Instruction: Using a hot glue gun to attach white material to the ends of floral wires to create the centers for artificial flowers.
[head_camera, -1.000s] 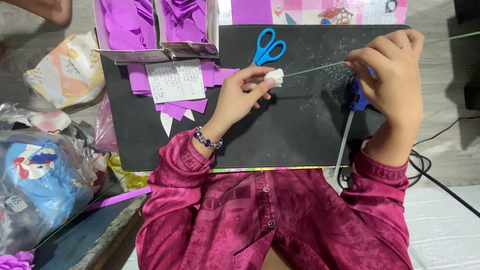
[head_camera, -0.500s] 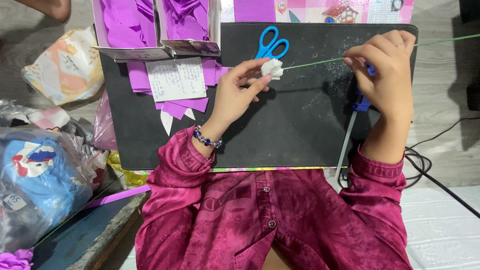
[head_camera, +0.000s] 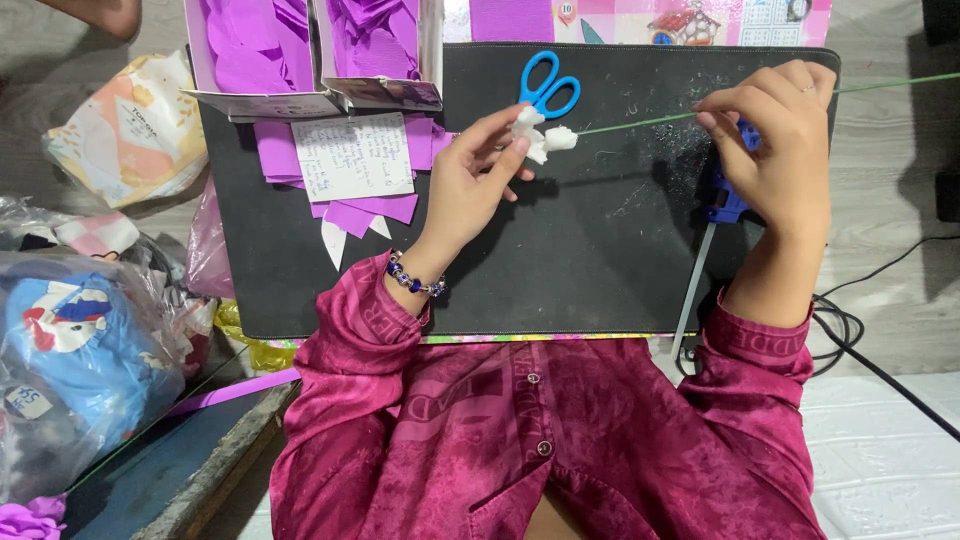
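Note:
My left hand (head_camera: 478, 185) pinches a small white wad (head_camera: 541, 135) fixed on the near end of a thin green wire stem (head_camera: 640, 120). My right hand (head_camera: 775, 150) grips that stem farther right, and the stem runs on past the frame's right edge. Both hands hover over a black mat (head_camera: 590, 250). A blue glue gun (head_camera: 727, 195) lies under my right hand, mostly hidden by it. Blue-handled scissors (head_camera: 548, 88) lie on the mat just behind the wad.
Boxes of purple paper petals (head_camera: 310, 45) stand at the mat's far left, with a handwritten note (head_camera: 352, 155) and loose purple pieces below. Plastic bags (head_camera: 80, 350) sit at left. A black cable (head_camera: 880, 310) trails at right. Another person's limb (head_camera: 100, 12) shows top left.
Both hands have shifted slightly up and away with the stem; my left fingers have turned the white wad on the wire's end.

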